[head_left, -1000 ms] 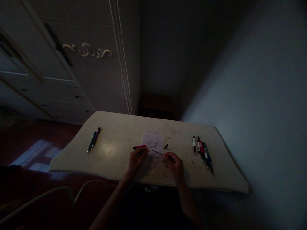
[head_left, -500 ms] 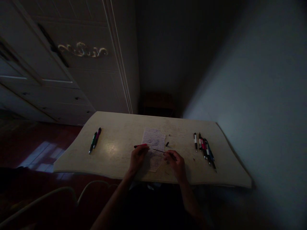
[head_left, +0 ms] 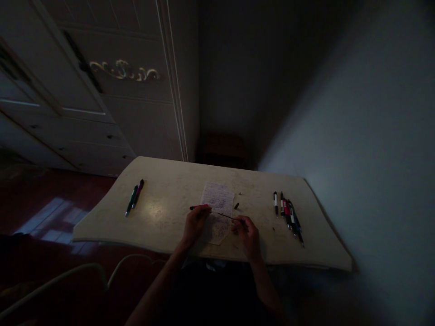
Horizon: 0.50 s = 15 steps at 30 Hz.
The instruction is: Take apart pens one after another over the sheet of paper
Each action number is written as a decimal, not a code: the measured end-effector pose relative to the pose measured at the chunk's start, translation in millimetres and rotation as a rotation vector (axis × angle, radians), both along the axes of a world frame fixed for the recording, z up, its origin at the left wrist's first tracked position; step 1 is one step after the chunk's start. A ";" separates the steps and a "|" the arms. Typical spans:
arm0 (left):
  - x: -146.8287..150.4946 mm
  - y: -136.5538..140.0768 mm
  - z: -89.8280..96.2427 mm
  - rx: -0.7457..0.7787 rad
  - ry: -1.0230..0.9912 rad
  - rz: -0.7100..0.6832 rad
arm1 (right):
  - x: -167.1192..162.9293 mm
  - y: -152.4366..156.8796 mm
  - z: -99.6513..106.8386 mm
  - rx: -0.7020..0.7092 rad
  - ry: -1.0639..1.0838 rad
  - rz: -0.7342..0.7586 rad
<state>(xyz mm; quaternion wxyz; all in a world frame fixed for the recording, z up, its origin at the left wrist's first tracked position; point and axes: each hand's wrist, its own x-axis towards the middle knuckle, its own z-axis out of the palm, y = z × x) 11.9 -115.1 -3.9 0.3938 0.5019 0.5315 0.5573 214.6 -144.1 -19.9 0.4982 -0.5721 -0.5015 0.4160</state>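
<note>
My left hand (head_left: 195, 224) is closed around a red pen barrel (head_left: 201, 206), whose dark end sticks out to the left. Pinched in my right hand (head_left: 249, 233) is a thin dark pen refill (head_left: 224, 215), pointing left toward the barrel. Whether its tip touches the barrel is too dim to tell. Beneath both hands lies a sheet of scribbled paper (head_left: 219, 192), partly covered by them. A short dark pen part (head_left: 237, 206) rests just beyond my right fingers, with a tiny piece (head_left: 240, 194) farther back.
On the left of the pale table (head_left: 170, 181) lie a green pen (head_left: 131, 200) and a purple pen (head_left: 137, 194). Several pens (head_left: 288, 213) are grouped at the right, beside a black-and-white pen (head_left: 276, 204). A cabinet (head_left: 146, 122) stands behind left; a wall (head_left: 374, 158) borders the right.
The view has shifted slightly. My right hand sits a little farther left, and the refill remains pinched in it. My left hand still grips the red barrel in nearly the same place.
</note>
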 end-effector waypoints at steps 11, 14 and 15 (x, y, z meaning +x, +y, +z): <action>0.4 -1.0 -4.0 0.004 0.015 -0.053 | -5.0 3.2 -2.2 0.026 0.036 0.008; -0.2 -0.3 -3.5 0.022 0.027 -0.027 | -4.5 3.5 -1.3 0.026 0.065 0.003; -0.5 -0.2 -3.3 0.027 0.029 -0.017 | -4.2 3.4 -0.7 0.026 0.071 0.001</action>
